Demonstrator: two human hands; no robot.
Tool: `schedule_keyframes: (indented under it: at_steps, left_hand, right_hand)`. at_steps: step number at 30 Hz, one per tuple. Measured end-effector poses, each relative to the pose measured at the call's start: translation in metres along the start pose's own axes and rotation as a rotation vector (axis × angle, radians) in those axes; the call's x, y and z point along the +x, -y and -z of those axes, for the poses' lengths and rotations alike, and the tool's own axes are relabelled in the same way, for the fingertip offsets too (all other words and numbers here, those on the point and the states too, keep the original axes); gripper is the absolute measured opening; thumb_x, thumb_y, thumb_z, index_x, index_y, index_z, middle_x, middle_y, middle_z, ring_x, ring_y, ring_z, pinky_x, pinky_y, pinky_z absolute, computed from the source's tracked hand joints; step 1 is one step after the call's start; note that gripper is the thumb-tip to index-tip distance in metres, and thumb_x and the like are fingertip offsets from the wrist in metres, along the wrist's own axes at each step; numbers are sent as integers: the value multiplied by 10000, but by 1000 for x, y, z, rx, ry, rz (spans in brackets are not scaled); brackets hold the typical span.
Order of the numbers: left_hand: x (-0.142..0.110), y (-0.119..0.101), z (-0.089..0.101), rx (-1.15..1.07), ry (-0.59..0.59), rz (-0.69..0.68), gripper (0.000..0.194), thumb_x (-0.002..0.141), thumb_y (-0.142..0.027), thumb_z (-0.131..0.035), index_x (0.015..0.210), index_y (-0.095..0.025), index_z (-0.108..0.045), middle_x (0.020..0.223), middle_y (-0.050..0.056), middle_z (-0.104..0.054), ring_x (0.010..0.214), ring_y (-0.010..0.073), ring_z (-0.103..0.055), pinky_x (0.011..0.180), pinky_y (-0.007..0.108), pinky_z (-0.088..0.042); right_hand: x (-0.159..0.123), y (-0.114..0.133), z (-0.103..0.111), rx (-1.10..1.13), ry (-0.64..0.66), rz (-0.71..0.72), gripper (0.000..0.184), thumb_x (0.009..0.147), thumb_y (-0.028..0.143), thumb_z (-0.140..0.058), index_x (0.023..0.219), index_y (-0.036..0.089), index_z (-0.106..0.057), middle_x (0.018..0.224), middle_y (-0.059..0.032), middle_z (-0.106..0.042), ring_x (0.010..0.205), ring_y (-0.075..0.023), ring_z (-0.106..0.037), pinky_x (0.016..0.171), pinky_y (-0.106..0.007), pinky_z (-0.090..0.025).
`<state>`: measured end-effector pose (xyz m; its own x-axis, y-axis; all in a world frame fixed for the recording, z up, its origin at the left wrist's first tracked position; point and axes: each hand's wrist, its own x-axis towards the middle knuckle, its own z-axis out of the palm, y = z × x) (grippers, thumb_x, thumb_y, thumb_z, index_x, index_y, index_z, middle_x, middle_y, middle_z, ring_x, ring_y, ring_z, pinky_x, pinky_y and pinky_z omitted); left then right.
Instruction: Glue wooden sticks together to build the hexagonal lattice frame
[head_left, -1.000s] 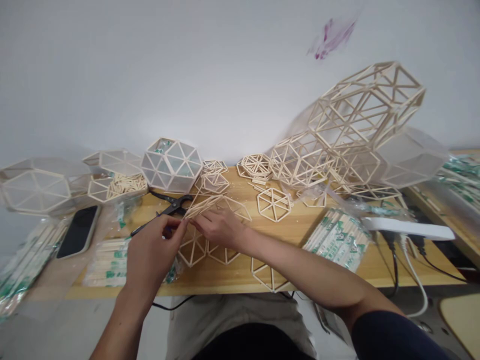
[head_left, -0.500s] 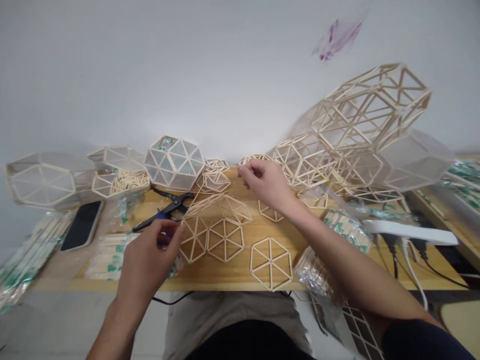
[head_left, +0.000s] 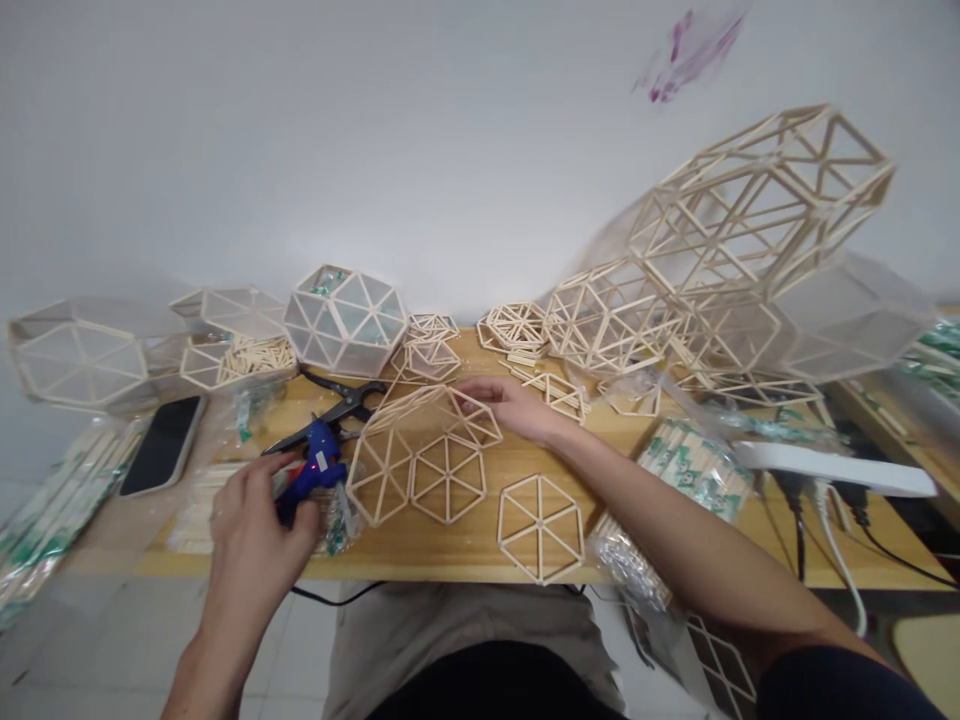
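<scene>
Glue gun (head_left: 318, 446): blue plastic; label illegible
Left hand (head_left: 256, 520): spread around handle
Right hand (head_left: 516, 408): at wooden-stick frame (head_left: 448, 471); cannot tell grip

This looks like a small craft or model-making workspace, set up on a wooden surface (head_left: 435, 555) against a plain pale wall (head_left: 300, 120) marked with a purple smear (head_left: 667, 88). Bagged wooden sticks (head_left: 686, 465), a pile of short cut pieces (head_left: 259, 358), flat hexagonal panels (head_left: 540, 523) and large lattice models (head_left: 712, 235) point to hand-building. So do a blue glue gun (head_left: 322, 450) and black-handled pliers (head_left: 349, 402). A phone (head_left: 163, 445) and a white power strip (head_left: 832, 468) with plugged-in cords share the space, above a pale tiled floor (head_left: 292, 650). Whether the room belongs to a home or a studio cannot be told.
</scene>
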<state>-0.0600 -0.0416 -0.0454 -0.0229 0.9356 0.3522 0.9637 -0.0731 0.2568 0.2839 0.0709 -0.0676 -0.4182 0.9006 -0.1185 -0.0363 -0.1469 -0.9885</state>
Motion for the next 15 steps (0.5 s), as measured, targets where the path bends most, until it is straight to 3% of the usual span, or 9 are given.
schedule_keyframes:
  at_steps: [4,10,15]
  left_hand:
    - [3,2,-12,10,60,31,398,890,-392,-518,1203,-165,-615,1133,208,-688,1117,430,-637,1017,625,-492]
    - [-1,8,-4,-63,44,84,381,829,-416,-581,1130,-183,-578,1071,135,-626,1061,368,-624,943,535,-530]
    - [-21,12,-2,-390,-70,325,454,750,-462,-742,1105,-237,-572,911,16,-601,767,221,-590,649,344,-520]
  right_hand:
    - [0,-1,4,2,52,-11,237,802,242,-835,1035,208,-811,1055,-55,-830,954,-182,-763,952,-363,-586]
    - [-3,-1,4,9,80,-58,261,768,323,-879,983,189,-817,948,-40,-829,800,-161,-740,739,-276,-573]
    - [-3,-2,4,25,79,-100,238,780,334,-876,954,182,-818,868,-34,-820,725,-157,-721,684,-273,-571]
